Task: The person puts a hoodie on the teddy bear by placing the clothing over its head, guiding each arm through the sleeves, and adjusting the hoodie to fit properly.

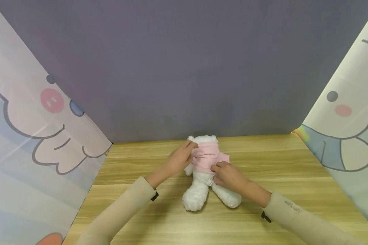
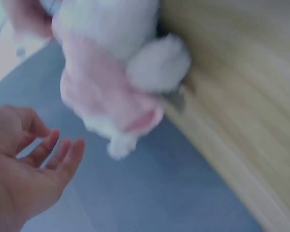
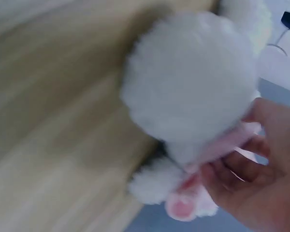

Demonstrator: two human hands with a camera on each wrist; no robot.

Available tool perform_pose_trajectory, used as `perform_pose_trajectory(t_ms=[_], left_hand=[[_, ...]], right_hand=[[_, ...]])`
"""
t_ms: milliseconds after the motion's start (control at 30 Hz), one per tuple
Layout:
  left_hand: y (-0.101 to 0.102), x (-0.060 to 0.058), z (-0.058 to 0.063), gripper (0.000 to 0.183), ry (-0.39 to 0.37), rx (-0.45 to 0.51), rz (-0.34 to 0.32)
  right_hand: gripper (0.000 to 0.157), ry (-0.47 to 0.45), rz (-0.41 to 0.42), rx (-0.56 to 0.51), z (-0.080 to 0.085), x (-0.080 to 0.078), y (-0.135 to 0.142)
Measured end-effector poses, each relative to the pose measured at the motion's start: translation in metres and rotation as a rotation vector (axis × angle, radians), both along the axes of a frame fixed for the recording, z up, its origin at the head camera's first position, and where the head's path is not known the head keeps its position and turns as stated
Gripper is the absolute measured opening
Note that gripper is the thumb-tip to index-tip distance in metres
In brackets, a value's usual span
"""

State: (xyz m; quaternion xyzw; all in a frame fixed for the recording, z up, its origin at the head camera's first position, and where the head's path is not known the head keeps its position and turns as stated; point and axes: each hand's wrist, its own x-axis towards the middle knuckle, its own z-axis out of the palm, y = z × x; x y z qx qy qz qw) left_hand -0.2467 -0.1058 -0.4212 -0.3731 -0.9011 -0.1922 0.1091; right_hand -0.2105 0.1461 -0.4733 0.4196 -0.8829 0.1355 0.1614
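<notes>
A white plush toy (image 1: 195,197) lies on the wooden table with its legs toward me and two small ears at the far end. A pink shirt (image 1: 206,157) covers its body and reaches up close to the ears; a face is not visible. My right hand (image 1: 231,177) pinches the shirt's lower edge, and the right wrist view shows fingers (image 3: 224,176) on the pink cloth beside a fluffy white leg (image 3: 188,79). By the shirt's upper left is my left hand (image 1: 181,157). Its loosely bent fingers (image 2: 72,157) stay apart from the toy in the left wrist view.
The wooden tabletop (image 1: 135,217) meets a dark grey panel (image 1: 184,68) behind the toy. Cartoon-printed sheets stand at the left (image 1: 27,143) and right (image 1: 346,136). Both wrist views are blurred.
</notes>
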Motion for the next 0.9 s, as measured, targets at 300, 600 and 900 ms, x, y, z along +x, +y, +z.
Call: perform_pose_trajectory(t_ms=[300, 600, 900], left_hand=[[0.018, -0.058, -0.001, 0.010, -0.191, 0.002, 0.078], [0.026, -0.060, -0.005, 0.012, -0.371, 0.050, 0.044], [0.028, -0.058, -0.006, 0.006, -0.185, -0.125, 0.052]], right_hand=[[0.019, -0.158, -0.004, 0.010, 0.024, 0.002, -0.010], [0.022, -0.156, 0.073, 0.004, 0.028, -0.010, -0.009], [0.017, -0.259, 0.079, 0.026, 0.035, -0.017, -0.014]])
